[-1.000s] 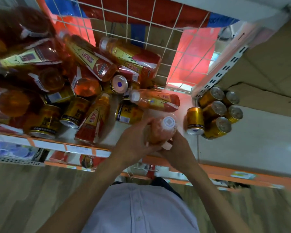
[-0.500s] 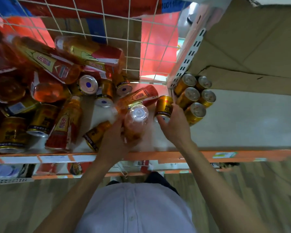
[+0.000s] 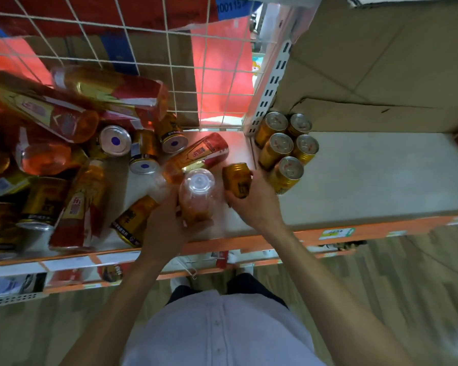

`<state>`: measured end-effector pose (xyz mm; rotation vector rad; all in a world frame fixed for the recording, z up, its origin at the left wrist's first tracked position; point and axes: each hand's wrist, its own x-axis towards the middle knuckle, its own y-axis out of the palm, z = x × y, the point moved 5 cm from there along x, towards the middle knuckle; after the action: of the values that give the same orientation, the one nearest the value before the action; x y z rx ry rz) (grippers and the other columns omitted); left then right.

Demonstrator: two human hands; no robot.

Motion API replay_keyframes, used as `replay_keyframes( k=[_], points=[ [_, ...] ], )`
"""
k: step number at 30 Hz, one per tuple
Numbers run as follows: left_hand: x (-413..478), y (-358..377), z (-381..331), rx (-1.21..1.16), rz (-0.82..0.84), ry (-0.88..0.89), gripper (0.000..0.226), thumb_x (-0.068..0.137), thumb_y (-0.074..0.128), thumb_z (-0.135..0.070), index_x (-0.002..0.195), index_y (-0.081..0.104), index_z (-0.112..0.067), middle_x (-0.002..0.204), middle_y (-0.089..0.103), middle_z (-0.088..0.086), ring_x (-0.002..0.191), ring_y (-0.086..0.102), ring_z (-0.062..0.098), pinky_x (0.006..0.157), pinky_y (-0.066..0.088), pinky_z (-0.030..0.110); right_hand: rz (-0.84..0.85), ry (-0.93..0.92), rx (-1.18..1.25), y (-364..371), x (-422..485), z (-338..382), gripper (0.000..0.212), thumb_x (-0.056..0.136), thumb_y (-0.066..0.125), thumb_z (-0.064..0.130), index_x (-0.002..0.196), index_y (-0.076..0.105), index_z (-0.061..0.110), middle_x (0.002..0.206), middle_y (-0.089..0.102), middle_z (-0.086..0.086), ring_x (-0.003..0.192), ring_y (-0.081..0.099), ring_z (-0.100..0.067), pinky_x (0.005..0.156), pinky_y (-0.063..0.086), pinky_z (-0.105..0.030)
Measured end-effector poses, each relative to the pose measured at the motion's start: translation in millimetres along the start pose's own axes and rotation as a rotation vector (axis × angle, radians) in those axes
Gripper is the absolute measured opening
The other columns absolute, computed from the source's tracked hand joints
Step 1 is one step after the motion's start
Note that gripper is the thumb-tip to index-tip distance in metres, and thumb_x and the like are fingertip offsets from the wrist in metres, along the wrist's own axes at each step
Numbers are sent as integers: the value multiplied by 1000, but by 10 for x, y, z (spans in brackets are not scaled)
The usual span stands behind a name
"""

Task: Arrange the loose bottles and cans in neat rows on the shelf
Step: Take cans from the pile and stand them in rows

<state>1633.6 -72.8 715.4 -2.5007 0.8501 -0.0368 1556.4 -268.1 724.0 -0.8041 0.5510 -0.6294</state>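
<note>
A gold can (image 3: 236, 180) sat tilted in the right hand (image 3: 253, 206), whose fingers were curled round its lower body; it hung just over the white shelf (image 3: 368, 178), close beside the block of five standing gold cans (image 3: 284, 150) that stood against the slotted post (image 3: 271, 83). The left hand (image 3: 167, 224) gripped an orange drink bottle (image 3: 197, 199) with its fingers wrapped round the body, the pale end turned up toward the camera; whether the bottle touched the shelf could not be told. Behind and left of both hands lay the heap of loose bottles and cans (image 3: 72, 159), piled against the wire grid (image 3: 143, 48), with one lying bottle (image 3: 200, 155) just beyond the held one and a lying can (image 3: 135, 223) touching the left hand's side near the orange front edge (image 3: 381, 228). The likely trouble was in setting the tilted can down; if it came in crooked it could clip the nearest standing can and topple the block; the heap, resting on round sides, could also roll forward off the edge once the left hand drew its bottle away.
</note>
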Motion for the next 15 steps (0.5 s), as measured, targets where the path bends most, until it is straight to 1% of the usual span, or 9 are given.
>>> replay_keyframes(
  k=[2,3,5,6,7,8,11,13,15],
  points=[
    [-9,74,-11,-23,-6,-12,87,54,93,-49,126,49,-25,109,58,-24,93,57,-8,76,43,5,-27,-48,147,-144,-333,-109,73,76,79,48,136,40,33,118,61,5,102,59,-12,87,51,-31],
    [-9,132,-35,-25,-4,-8,85,53,93,-50,122,49,-24,107,59,-24,92,57,-8,75,45,7,-57,-57,208,-235,-457,-175,75,75,80,45,138,40,37,121,61,8,104,58,-8,90,50,-28],
    [-4,304,-112,-40,24,4,84,52,91,-54,119,49,-24,109,61,-20,97,59,-6,81,49,15,-128,-53,298,-426,-570,-352,76,74,83,39,139,44,35,122,61,10,106,58,-1,91,49,-17],
    [-4,402,-170,-44,43,16,84,53,91,-54,119,49,-25,110,61,-20,100,59,-7,83,49,16,-157,-35,335,-507,-575,-466,76,73,84,37,138,47,32,121,62,9,106,58,0,88,48,-10],
    [-6,499,-242,-38,56,31,86,53,93,-52,121,50,-24,110,61,-20,100,58,-10,85,48,14,-178,-23,366,-593,-571,-569,76,72,85,36,138,49,29,121,63,9,107,59,0,87,47,-7],
    [-9,597,-327,-39,67,36,85,52,93,-49,122,51,-24,109,60,-22,97,57,-15,83,47,10,-195,-12,390,-664,-540,-679,76,70,86,37,137,50,28,122,64,8,108,60,-3,89,50,-12],
    [-52,871,-541,-85,107,-15,73,50,87,-42,115,54,-29,101,59,-28,90,56,-22,73,46,2,-232,17,395,-854,-398,-952,79,65,86,42,135,51,31,123,64,9,108,64,-10,91,58,-37],
    [-71,1035,-640,-68,127,-18,69,52,90,-38,107,49,-43,98,56,-32,87,56,-23,70,42,-2,-251,29,385,-981,-301,-1101,78,64,88,38,133,51,29,122,64,8,106,65,-12,90,58,-42],
    [-61,1157,-722,-58,129,-21,69,56,92,-33,106,46,-46,100,53,-34,88,56,-14,74,39,0,-255,36,394,-1086,-221,-1222,78,64,91,32,131,51,26,122,64,6,104,65,-13,89,58,-42]
  ],
)
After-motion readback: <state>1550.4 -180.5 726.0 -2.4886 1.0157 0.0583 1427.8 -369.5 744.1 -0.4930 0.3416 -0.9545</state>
